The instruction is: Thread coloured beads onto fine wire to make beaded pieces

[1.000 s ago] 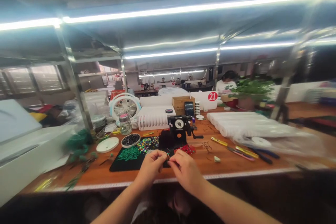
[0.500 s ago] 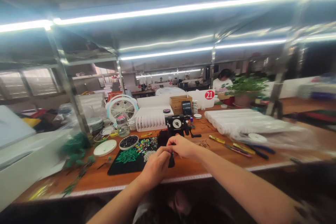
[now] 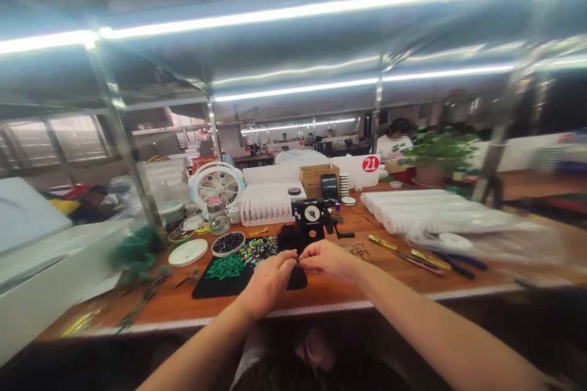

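Head view: left hand and right hand pinch a tiny dark strand. They meet just in front of a black dial machine.

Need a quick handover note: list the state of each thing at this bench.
left hand, pinching a small item
right hand, pinching the same item, fingertips meeting the left's
glass jar, lidded
bowl, full of dark beads
black mat, strewn with green and multicoloured beads
phone, upright, screen dark
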`<state>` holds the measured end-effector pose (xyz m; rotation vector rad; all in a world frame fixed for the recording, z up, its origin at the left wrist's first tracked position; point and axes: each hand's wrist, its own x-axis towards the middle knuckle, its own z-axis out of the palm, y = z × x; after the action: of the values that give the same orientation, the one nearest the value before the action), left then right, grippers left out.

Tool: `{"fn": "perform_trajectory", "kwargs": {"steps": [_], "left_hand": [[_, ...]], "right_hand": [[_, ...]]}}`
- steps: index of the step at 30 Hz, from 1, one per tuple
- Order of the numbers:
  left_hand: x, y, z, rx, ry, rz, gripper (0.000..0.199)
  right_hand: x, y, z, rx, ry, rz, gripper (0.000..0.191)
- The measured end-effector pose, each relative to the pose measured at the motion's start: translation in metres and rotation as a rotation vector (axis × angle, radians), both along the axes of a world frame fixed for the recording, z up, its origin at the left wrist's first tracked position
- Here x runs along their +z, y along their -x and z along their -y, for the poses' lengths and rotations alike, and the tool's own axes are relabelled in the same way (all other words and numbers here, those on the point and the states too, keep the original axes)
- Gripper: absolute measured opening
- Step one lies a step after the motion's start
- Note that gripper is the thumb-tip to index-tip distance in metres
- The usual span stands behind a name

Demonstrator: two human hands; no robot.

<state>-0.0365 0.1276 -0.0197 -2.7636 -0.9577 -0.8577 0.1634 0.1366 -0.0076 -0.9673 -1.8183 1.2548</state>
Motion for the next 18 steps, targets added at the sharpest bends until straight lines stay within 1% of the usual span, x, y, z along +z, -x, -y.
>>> {"fn": "perform_trajectory", "kwargs": {"steps": [2,3,5,7,8,9,10,12,14,18], "left_hand": [[0.004,-0.008,0.006,0.063,0.22,0.13,0.02],[0.007,-0.012,0.009,0.082,0.318,0.194,0.018],[0.011,-0.019,0.014,0.089,0.599,0.366,0.016],[0.014,-0.024,0.017,0.07,0.924,0.554,0.015],[0.014,-0.026,0.017,0.063,1.055,0.633,0.017],[0.014,-0.027,0.017,0.059,1.129,0.681,0.02],[0.013,-0.027,0.016,0.058,1.137,0.692,0.024],[0.01,-0.028,0.015,0.057,1.107,0.697,0.027],[0.008,-0.029,0.015,0.061,1.052,0.687,0.026],[0.005,-0.03,0.019,0.091,0.85,0.61,0.019]], "right_hand": [[-0.001,0.001,0.007,-0.05,-0.07,0.007,0.008],[-0.002,0.002,0.012,-0.081,-0.137,0.019,0.007],[-0.005,0.002,0.019,-0.144,-0.346,0.068,0.01],[-0.011,0.001,0.024,-0.184,-0.605,0.137,0.016],[-0.013,0.001,0.026,-0.196,-0.706,0.165,0.019],[-0.016,0.001,0.027,-0.205,-0.764,0.179,0.02],[-0.019,0.001,0.027,-0.21,-0.788,0.185,0.021],[-0.022,0.001,0.027,-0.221,-0.753,0.175,0.022],[-0.023,0.002,0.027,-0.221,-0.671,0.157,0.022],[-0.02,0.003,0.029,-0.236,-0.49,0.138,0.018]]}}
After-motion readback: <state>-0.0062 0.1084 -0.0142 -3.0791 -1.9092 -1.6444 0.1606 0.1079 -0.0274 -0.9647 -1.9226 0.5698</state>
